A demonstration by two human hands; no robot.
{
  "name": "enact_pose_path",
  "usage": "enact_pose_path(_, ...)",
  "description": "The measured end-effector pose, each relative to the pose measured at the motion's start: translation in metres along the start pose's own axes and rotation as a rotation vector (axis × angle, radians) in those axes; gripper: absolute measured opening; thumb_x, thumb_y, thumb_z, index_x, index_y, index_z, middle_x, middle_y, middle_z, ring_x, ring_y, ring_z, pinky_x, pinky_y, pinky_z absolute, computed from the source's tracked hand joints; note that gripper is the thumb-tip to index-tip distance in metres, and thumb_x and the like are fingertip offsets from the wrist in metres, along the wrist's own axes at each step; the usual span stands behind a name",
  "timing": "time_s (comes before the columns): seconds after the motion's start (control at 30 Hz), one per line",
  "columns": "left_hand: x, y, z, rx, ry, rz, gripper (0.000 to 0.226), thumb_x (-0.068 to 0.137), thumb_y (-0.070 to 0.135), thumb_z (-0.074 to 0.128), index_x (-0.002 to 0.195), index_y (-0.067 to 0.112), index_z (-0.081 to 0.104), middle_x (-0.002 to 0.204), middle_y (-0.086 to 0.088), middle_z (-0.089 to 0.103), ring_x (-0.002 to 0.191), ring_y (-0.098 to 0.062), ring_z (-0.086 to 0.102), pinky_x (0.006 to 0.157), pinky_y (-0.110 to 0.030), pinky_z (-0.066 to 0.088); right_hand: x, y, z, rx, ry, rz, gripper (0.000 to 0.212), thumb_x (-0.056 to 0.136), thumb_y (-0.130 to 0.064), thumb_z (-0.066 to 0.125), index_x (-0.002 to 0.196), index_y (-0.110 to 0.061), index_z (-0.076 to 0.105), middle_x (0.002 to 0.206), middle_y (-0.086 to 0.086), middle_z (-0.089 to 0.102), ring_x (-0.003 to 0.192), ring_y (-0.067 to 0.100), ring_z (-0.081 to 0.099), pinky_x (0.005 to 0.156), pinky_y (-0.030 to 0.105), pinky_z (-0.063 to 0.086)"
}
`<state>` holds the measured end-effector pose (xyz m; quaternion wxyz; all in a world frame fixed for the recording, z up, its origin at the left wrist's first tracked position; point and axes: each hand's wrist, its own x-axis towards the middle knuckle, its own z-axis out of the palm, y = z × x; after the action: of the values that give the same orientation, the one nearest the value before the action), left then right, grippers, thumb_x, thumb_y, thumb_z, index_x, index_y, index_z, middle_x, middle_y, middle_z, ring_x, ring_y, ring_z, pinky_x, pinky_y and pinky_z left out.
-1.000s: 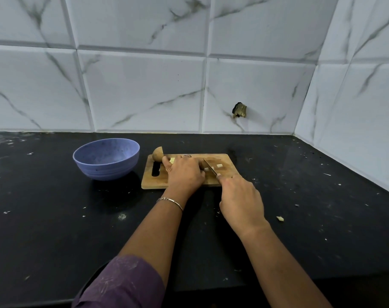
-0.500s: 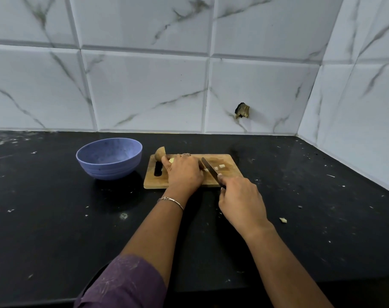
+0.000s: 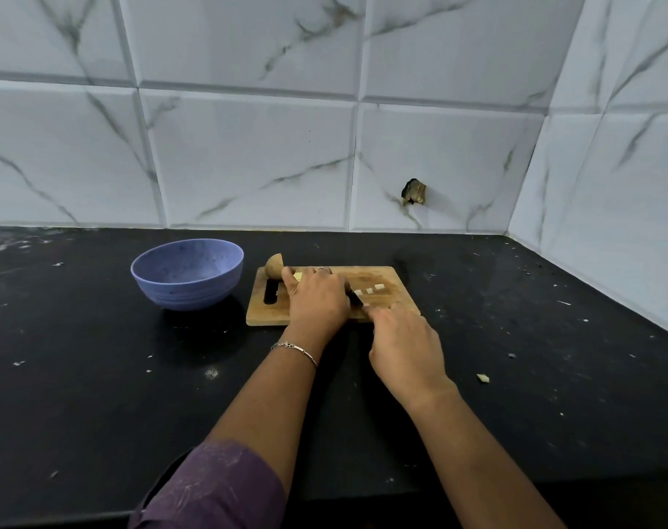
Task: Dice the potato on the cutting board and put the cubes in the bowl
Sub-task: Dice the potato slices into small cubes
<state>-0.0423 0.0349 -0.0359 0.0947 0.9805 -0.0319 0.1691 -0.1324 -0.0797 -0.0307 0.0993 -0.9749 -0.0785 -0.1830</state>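
A wooden cutting board (image 3: 395,284) lies on the black counter, right of a blue bowl (image 3: 187,273) that looks empty. A brown potato piece (image 3: 274,266) sits at the board's far left corner. My left hand (image 3: 317,299) rests over the board's middle, holding down a pale potato piece (image 3: 298,276) that it mostly hides. My right hand (image 3: 405,347) grips a knife handle; only a short dark part of the blade (image 3: 356,298) shows between my hands. Three small potato cubes (image 3: 369,290) lie on the board to the right of the blade.
A loose potato bit (image 3: 483,378) lies on the counter right of my right hand. White specks dot the counter. Tiled walls meet in a corner at the right, with a broken hole (image 3: 413,192) in a tile behind the board.
The knife blade has come down from its raised slant and now lies low between my hands, mostly hidden. My right hand moved slightly forward. The left hand stayed in place.
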Motion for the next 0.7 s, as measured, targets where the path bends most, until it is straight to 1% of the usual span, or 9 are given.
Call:
enact_pose_path(0.23,-0.001,0.0,0.0,0.016,0.011,0.008,0.03,0.098,0.024,0.046,0.116,0.03,0.069,0.122,0.0,0.06,0.125,-0.023,0.045,0.112,-0.058,0.006,-0.002,0.002,-0.002,-0.022,0.025,-0.007,0.035,0.101,-0.012,0.049,0.134,-0.023,0.056,0.119,0.001,0.058,0.099,0.017,0.062,0.082,0.03,0.053)
enact_pose_path(0.4,-0.002,0.0,-0.001,0.002,0.005,0.006,0.028,0.098,0.026,0.047,0.116,0.031,0.069,0.123,0.0,0.06,0.126,-0.022,0.045,0.113,-0.058,0.007,0.001,0.009,0.002,-0.02,0.028,0.015,0.039,0.101,-0.015,0.054,0.138,-0.025,0.053,0.118,0.0,0.058,0.101,0.016,0.061,0.083,0.029,0.053)
enact_pose_path(0.5,-0.001,-0.001,-0.001,-0.01,0.001,-0.004,0.025,0.098,0.028,0.051,0.114,0.03,0.069,0.123,0.0,0.06,0.126,-0.022,0.046,0.113,-0.058,0.008,0.001,0.014,0.002,0.03,0.048,0.06,0.041,0.1,-0.017,0.056,0.138,-0.028,0.054,0.117,-0.002,0.061,0.104,0.017,0.062,0.086,0.03,0.054)
enact_pose_path(0.63,0.002,-0.006,-0.002,-0.051,0.089,-0.066,0.023,0.094,0.029,0.055,0.114,0.03,0.068,0.12,0.003,0.06,0.121,-0.021,0.049,0.109,-0.056,0.016,0.002,0.016,-0.003,0.13,0.116,0.098,0.036,0.098,-0.02,0.06,0.132,-0.031,0.06,0.11,-0.005,0.068,0.1,0.016,0.065,0.084,0.032,0.055)
enact_pose_path(0.7,0.003,-0.009,-0.004,-0.094,0.132,-0.109,0.028,0.093,0.024,0.054,0.118,0.031,0.066,0.12,0.004,0.06,0.12,-0.021,0.05,0.106,-0.054,0.019,0.0,0.016,-0.005,0.156,0.123,0.089,0.033,0.097,-0.022,0.062,0.128,-0.031,0.063,0.107,-0.006,0.069,0.099,0.015,0.066,0.083,0.029,0.053)
